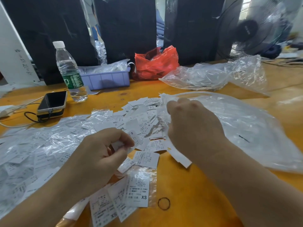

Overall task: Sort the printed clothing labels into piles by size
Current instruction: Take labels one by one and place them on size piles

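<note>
White M label pinched in the left hand, held up for reading. Right hand grips a clear plastic bag, seemingly spilling unsorted labels.

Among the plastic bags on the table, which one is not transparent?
The red plastic bag at the back, right of the purple tray. The other bags are clear and show white labels inside.
</note>
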Tool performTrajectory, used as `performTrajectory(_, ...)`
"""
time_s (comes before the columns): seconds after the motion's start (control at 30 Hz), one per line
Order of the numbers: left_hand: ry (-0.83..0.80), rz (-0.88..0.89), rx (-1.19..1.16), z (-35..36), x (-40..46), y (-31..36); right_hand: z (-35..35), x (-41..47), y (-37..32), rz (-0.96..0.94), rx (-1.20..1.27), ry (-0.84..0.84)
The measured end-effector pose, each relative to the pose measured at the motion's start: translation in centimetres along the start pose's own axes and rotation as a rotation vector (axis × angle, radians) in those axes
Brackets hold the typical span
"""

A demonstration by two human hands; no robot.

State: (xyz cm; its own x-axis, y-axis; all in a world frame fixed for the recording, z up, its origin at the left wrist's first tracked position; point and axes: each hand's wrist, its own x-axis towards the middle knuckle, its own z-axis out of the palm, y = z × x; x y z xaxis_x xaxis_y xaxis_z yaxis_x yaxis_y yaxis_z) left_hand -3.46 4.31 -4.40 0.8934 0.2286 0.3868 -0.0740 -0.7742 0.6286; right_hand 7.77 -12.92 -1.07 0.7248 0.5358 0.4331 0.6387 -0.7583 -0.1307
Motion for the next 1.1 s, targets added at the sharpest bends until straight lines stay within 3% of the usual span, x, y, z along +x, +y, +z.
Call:
performTrajectory(0.17, -0.011, -0.014, -0.011, 0.2, -0.1, 0.1, 0.0, -1.1, 1.1, 0.230, -0.187, -0.397)
performTrajectory(0.27, -0.002, -0.011, -0.004, 0.3, 0.0, 0.0, 0.2, -1.1, 1.0, 0.288, -0.174, -0.496)
performTrajectory(0.53, 0.008, -0.023, -0.003, 0.0, 0.0, 0.1, 0.6, -1.3, 1.2, 0.256, -0.060, -0.324)
performTrajectory(0.7, -0.007, -0.019, -0.016, -0.1, 0.0, 0.3, 0.8, -1.3, 0.9, 0.103, -0.058, 0.053)
performTrajectory(0.8, -0.001, -0.014, -0.025, -0.2, -0.1, 0.4, 1.3, -1.4, 0.5, -0.084, 0.177, 0.270)
performTrajectory(0.87, 0.000, -0.024, -0.035, -0.2, -0.2, 0.3, 1.7, -1.4, -0.1, -0.162, 0.438, 0.300)
performTrajectory(1.03, 0.057, -0.040, -0.013, -0.7, 0.1, 0.1, 1.4, -0.3, -1.5, -0.043, 1.005, 0.013)
performTrajectory(1.1, 0.096, -0.076, -0.048, -1.1, 0.3, -0.2, 0.9, 0.6, -2.0, -0.011, 1.119, -0.105)
